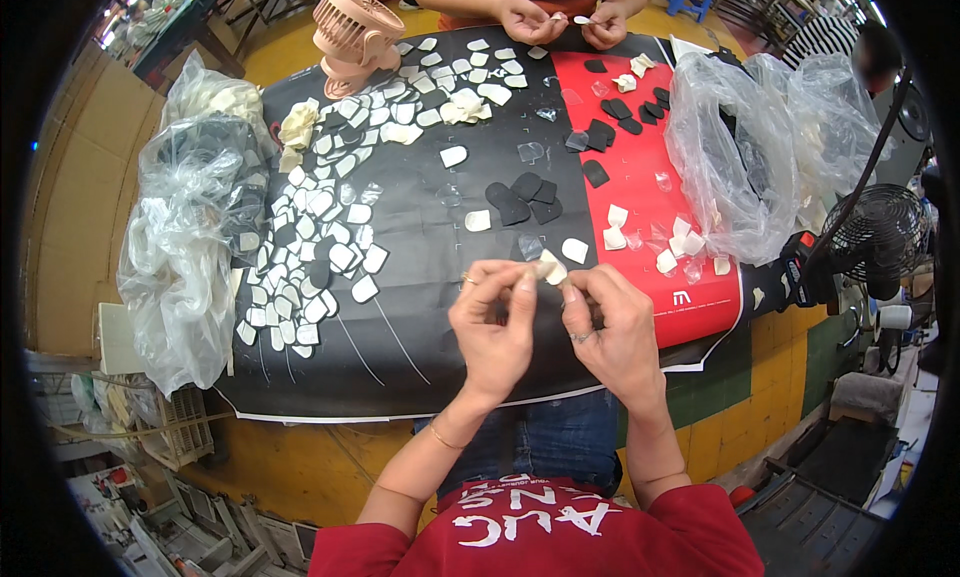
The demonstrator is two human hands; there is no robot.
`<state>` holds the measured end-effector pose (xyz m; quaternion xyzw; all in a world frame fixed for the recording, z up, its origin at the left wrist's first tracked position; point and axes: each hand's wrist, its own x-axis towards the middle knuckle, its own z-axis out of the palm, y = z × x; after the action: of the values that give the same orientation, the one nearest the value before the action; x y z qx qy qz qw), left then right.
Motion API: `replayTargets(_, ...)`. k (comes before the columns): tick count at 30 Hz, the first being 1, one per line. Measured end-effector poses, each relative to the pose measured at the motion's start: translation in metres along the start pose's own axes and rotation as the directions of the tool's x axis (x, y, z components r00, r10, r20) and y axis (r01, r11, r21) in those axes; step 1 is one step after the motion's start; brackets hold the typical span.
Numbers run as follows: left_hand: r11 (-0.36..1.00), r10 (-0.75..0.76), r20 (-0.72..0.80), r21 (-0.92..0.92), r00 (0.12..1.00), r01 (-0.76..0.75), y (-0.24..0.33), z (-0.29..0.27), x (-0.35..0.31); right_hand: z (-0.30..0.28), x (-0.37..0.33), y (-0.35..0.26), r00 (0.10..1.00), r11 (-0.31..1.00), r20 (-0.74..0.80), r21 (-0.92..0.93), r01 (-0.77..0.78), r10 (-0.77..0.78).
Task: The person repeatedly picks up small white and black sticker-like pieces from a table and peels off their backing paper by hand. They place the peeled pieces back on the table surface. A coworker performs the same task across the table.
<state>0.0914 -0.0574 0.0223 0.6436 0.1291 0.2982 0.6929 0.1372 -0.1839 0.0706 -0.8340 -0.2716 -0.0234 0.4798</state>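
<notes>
My left hand and my right hand meet above the black mat, fingertips pinched on a small cream piece held between them. Whether it is paper or padding is too small to tell. Just beyond the fingers lie a white rounded pad and a clear plastic scrap. Farther out is a small pile of black rounded pads, with a white pad to its left. Many white-faced pads with dark edges spread across the left half of the mat.
A pink fan stands at the far left. Clear plastic bags bulge at the left edge, and another bag at the right. Cream scraps lie on the red area. A co-worker's hands hold small pieces across the table.
</notes>
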Motion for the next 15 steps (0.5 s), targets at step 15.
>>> replayTargets(15, 0.882, 0.228, 0.277, 0.348, 0.934, -0.319, 0.022, -0.01, 0.01, -0.013, -0.001, -0.003, 0.998, 0.995, 0.066, -0.097, 0.006, 0.0)
